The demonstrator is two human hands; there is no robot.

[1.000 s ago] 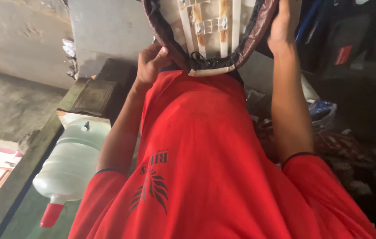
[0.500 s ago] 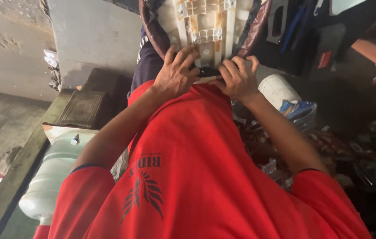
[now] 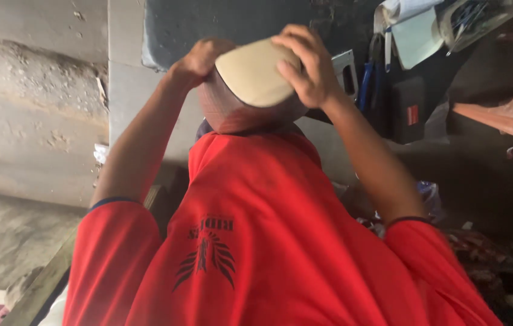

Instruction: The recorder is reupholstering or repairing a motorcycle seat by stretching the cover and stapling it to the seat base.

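Shoe, brownish-red w/ a pale beige sole, is held up in front of the person, above the chest of the red t-shirt, near top centre of the view. Sole faces the camera; the reddish upper shows under it and looks blurred, so details of the upper I cannot tell.

Left hand is at the shoe's left side, fingers curled and closed against the edge; it grips the shoe there, though the fingertips are hidden behind it. Right hand lies over the right part of the sole, fingers spread and bent over the beige surface, thumb lower at the edge. Hand is about half closed, clamping the shoe from the right. Both hands touch the shoe, approx. opposite each other, w/ the sole between them.

Forearms come up from the short red sleeves, left one w/ a dark trim at the hem. Shirt has a dark feather-like print on the front.

Behind the shoe is a dark grey panel and a rough concrete wall to the left. At right, well apart from the hands, a cluttered dark area w/ a black case and a reddish plastic chair. Wooden plank runs along bottom left.
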